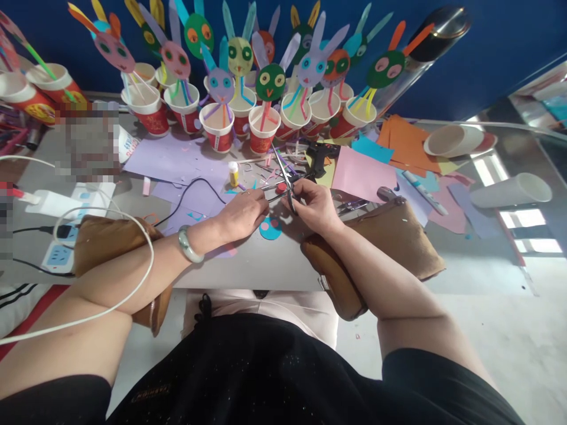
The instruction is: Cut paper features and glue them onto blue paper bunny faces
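My right hand [315,205] is closed around the handles of a pair of scissors [286,168], whose parted blades point up and to the left. My left hand [244,213], with a pale green bangle [190,244] on its wrist, is closed just left of the scissors; what its fingertips pinch is too small to make out. Close to the blades shows a small red piece [281,188]. Below the hands lies a blue paper disc [270,230] with pink round spots. Beyond them are a glue stick [234,174] and a black glue gun [319,159].
Red-and-white paper cups [264,131] holding paper rabbit heads on straws line the back. Purple paper [181,162], pink paper [364,177] and orange paper [403,141] are spread about. Brown cushions [394,236] lie under both forearms. A white cable [151,260] crosses my left arm.
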Demonstrator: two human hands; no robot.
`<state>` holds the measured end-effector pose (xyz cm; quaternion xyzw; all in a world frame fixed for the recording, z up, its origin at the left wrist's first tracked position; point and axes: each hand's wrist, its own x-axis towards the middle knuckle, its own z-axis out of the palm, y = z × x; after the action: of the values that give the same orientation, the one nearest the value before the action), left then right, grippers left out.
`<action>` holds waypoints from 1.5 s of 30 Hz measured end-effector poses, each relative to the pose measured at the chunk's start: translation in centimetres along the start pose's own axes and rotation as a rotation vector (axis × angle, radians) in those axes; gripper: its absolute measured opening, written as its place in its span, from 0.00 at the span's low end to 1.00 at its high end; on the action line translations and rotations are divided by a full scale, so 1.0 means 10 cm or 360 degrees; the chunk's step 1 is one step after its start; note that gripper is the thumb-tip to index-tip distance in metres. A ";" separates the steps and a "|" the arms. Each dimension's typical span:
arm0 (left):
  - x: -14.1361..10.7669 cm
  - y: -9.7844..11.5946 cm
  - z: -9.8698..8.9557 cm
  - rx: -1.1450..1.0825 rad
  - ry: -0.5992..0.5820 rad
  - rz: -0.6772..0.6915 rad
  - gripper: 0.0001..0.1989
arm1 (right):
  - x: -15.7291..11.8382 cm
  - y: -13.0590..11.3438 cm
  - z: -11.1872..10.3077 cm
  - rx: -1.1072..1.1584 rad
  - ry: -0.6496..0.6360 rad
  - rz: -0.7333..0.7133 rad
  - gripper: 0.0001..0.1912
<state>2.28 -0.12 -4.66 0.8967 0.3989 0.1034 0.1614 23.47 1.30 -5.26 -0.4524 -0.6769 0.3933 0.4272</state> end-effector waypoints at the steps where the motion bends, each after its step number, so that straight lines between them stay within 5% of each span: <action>1: 0.00 0.00 0.01 0.0008 0.0000 0.0002 0.12 | 0.00 0.00 0.00 -0.0004 0.0000 -0.0005 0.21; 31: 0.02 0.04 -0.02 0.0041 -0.0083 -0.0097 0.12 | -0.01 0.02 -0.01 0.0009 0.0005 -0.0017 0.22; 39: 0.02 0.05 -0.07 -0.0999 0.0248 -0.0466 0.03 | -0.02 -0.14 -0.02 0.0189 -0.0115 0.0189 0.21; 45: 0.02 0.10 -0.11 -0.1870 0.0288 -0.0737 0.12 | -0.01 -0.21 -0.08 0.0440 -0.0316 0.0353 0.23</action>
<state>2.73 -0.32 -3.26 0.5369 0.4712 0.3427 0.6102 23.66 0.73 -3.08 -0.4203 -0.6013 0.5697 0.3704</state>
